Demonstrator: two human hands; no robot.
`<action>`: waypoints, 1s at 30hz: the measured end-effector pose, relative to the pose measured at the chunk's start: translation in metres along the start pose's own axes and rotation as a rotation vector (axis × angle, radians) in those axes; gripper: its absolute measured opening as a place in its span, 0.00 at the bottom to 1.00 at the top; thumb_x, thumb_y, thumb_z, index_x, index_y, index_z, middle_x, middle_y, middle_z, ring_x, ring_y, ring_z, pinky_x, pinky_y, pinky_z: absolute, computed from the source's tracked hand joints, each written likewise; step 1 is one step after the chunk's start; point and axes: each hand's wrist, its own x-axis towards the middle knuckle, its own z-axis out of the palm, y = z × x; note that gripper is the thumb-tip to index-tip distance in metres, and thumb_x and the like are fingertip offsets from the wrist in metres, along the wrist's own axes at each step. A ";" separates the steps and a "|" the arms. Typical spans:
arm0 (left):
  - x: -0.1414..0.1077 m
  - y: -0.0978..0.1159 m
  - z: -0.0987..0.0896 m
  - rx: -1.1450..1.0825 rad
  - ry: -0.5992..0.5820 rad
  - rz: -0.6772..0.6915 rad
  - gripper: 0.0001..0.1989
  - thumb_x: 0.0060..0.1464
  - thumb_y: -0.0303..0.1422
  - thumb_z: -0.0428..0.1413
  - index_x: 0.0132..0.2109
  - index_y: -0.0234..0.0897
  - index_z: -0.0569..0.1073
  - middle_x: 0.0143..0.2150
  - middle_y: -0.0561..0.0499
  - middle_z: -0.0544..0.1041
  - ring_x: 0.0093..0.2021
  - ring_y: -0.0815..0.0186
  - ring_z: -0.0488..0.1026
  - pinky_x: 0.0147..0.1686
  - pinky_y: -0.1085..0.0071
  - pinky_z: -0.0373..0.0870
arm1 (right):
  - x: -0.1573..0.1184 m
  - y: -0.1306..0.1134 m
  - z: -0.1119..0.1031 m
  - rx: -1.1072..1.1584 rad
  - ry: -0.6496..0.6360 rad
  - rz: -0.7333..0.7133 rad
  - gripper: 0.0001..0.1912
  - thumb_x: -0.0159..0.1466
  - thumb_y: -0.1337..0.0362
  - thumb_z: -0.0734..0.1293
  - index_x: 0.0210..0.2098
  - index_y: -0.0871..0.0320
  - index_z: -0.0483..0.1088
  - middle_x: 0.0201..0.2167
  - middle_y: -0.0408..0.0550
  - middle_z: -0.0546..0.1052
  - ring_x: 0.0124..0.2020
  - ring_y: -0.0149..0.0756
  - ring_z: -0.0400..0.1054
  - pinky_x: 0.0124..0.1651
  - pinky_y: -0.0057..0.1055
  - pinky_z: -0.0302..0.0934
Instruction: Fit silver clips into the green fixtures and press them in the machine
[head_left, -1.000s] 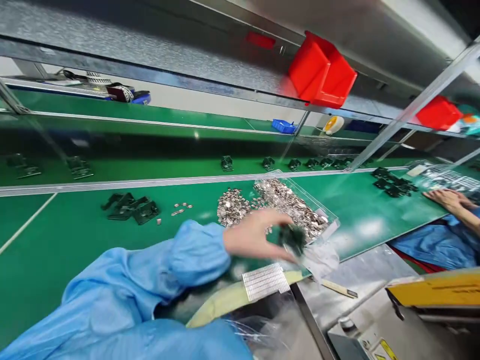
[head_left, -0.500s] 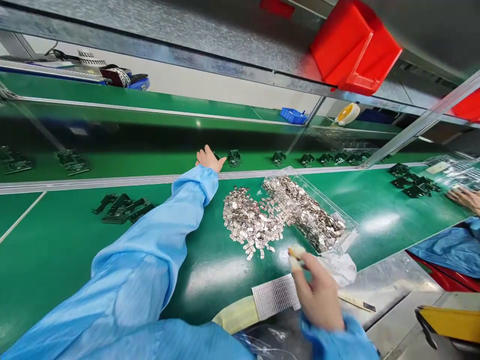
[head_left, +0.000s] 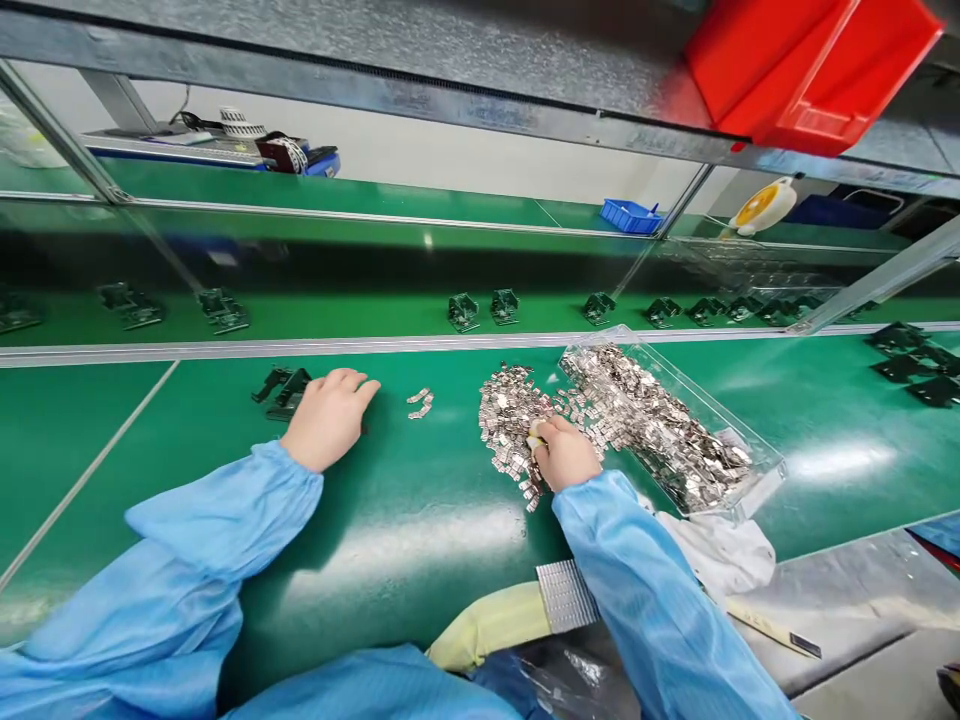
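My left hand (head_left: 327,417) lies palm down on a small pile of dark green parts (head_left: 279,387) on the green table; whether it grips one is hidden. My right hand (head_left: 564,452) rests on the near edge of a loose heap of small silver metal pieces (head_left: 510,420), fingers curled, with a pale fingertip cover showing. A clear plastic tray (head_left: 750,478) full of the same silver pieces lies just right of that hand. A few stray silver pieces (head_left: 420,403) sit between my hands. Both arms wear light blue sleeves.
Dark green parts (head_left: 480,309) stand in a row on the conveyor belt behind a metal rail (head_left: 225,349). A red bin (head_left: 810,65) hangs overhead. White cloth (head_left: 720,550), a silver strip block (head_left: 564,596) and a ruler (head_left: 772,630) lie at the near edge.
My left hand has pulled back from the conveyor belt to the pile of dark parts on the table. My right hand has moved forward onto the silver heap.
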 end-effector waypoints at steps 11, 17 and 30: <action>-0.007 0.040 -0.033 -0.118 -0.020 -0.043 0.17 0.63 0.32 0.43 0.39 0.38 0.77 0.40 0.44 0.81 0.43 0.52 0.74 0.35 0.61 0.65 | -0.052 -0.013 -0.038 0.353 0.151 0.017 0.08 0.65 0.58 0.61 0.34 0.53 0.68 0.26 0.43 0.77 0.24 0.35 0.71 0.28 0.27 0.62; -0.026 0.109 -0.034 -0.246 -0.083 0.157 0.17 0.63 0.30 0.44 0.33 0.36 0.76 0.36 0.43 0.80 0.41 0.54 0.74 0.36 0.61 0.65 | -0.089 -0.046 -0.040 0.608 0.001 0.044 0.07 0.60 0.66 0.62 0.31 0.54 0.71 0.28 0.45 0.79 0.29 0.36 0.73 0.33 0.29 0.67; -0.053 0.050 -0.014 -1.006 -0.346 0.285 0.50 0.48 0.43 0.64 0.70 0.49 0.44 0.72 0.44 0.51 0.68 0.50 0.57 0.62 0.56 0.63 | -0.117 -0.049 -0.041 0.782 0.047 0.206 0.10 0.61 0.65 0.62 0.36 0.54 0.76 0.34 0.46 0.81 0.36 0.41 0.76 0.40 0.34 0.69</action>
